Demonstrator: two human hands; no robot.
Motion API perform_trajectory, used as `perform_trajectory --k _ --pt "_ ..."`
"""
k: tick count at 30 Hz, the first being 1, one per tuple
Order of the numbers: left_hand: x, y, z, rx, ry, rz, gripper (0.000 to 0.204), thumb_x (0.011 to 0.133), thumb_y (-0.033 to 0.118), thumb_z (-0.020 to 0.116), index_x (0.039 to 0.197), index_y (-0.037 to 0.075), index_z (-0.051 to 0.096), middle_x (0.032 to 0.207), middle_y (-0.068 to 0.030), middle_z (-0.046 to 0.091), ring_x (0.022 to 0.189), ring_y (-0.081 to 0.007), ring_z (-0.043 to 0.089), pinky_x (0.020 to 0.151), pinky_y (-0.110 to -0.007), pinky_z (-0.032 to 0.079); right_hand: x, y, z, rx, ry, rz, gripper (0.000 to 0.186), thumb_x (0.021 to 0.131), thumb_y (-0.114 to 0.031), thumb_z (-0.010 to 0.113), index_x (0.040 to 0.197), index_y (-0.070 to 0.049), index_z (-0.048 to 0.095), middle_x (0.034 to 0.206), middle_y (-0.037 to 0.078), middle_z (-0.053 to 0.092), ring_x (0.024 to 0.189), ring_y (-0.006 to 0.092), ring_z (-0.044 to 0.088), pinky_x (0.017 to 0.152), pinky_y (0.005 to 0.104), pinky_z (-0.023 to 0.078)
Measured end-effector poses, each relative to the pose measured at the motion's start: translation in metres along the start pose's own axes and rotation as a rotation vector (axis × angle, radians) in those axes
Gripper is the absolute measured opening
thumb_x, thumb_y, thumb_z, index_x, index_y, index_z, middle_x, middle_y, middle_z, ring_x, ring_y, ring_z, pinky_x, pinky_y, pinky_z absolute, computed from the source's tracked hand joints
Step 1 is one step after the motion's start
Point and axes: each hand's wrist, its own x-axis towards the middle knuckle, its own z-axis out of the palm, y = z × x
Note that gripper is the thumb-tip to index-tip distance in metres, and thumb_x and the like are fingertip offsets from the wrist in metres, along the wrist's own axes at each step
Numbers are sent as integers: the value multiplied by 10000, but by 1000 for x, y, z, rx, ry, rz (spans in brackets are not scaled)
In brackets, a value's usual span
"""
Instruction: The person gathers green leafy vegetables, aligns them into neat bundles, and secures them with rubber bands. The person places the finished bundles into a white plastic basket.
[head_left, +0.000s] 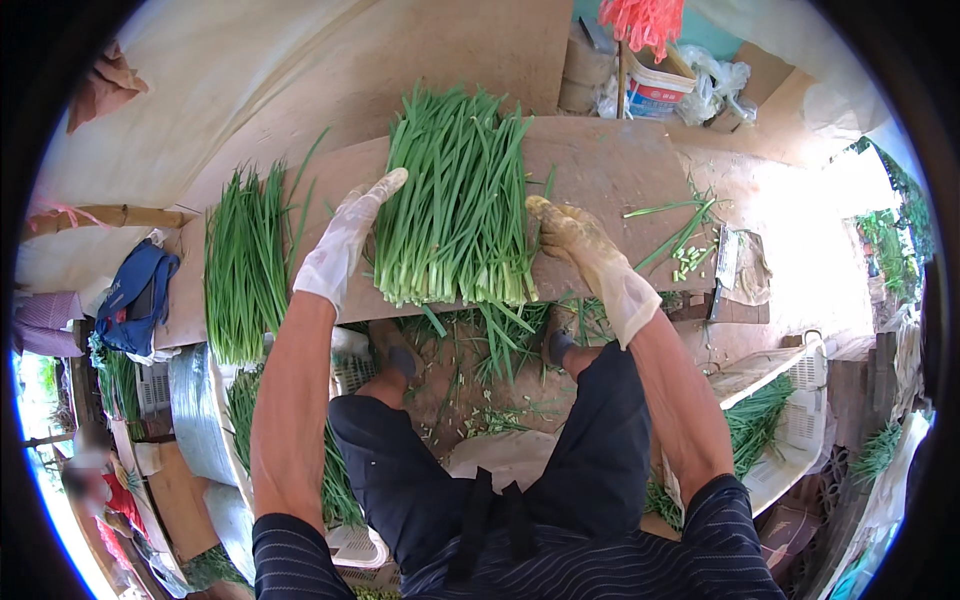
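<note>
A thick pile of garlic chives (455,200) lies on the brown board (615,170) in front of me, pale cut ends toward me and green tips away. My left hand (350,230), in a whitish glove, rests along the pile's left side with its fingers stretched out flat. Against the right side is my right hand (580,240), its glove stained yellow-brown, fingers extended with nothing gripped in them. Another bunch of chives (247,265) lies farther left on the board, apart from my hands.
Right of the board stands a small block with a metal blade (727,265), near cut stem pieces (690,262). White plastic crates with greens (770,425) flank my legs. Chive scraps litter the floor (470,410). A white bucket (658,85) sits at the back; another person (110,495) is far left.
</note>
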Motion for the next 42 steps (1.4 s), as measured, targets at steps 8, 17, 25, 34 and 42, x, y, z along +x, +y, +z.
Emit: perform_trajectory --k 8,17,25,34,42 --pt "23 11 24 -143 -108 -88 804 866 585 767 1403 19 574 1309 -129 654 1106 -229 628 942 -378 517 39 -32 37 85 -58 51 942 851 -644 765 1378 115 583 1427 235 599 1307 295 586 1080 382 452" --pt "11 19 53 -257 -185 -142 622 872 547 793 1245 58 697 1087 -84 756 861 -190 729 760 -360 619 53 -54 72 202 -112 113 747 813 -534 859 1251 40 668 1140 153 748 960 251 747 873 366 601" --pt "-29 13 70 -558 -111 -54 690 829 154 886 1391 0 515 1215 -129 701 1023 -197 720 886 -367 613 41 -50 79 329 -160 38 605 773 -344 935 1174 33 684 1023 134 756 882 230 747 816 365 624" --pt "-87 66 17 -536 -270 548 833 750 -28 884 1470 75 478 1207 -106 699 1060 -214 719 909 -358 628 -34 -136 83 -72 -216 -871 724 719 -250 962 1300 8 617 1137 102 740 1018 156 689 926 345 565" --pt "-49 26 41 -263 -228 578 822 686 -66 921 1412 75 563 1290 -41 670 1157 -162 646 1004 -338 552 -10 -107 76 -167 -303 -783 891 684 -255 988 1410 0 538 1286 91 699 1168 167 637 1042 344 504"
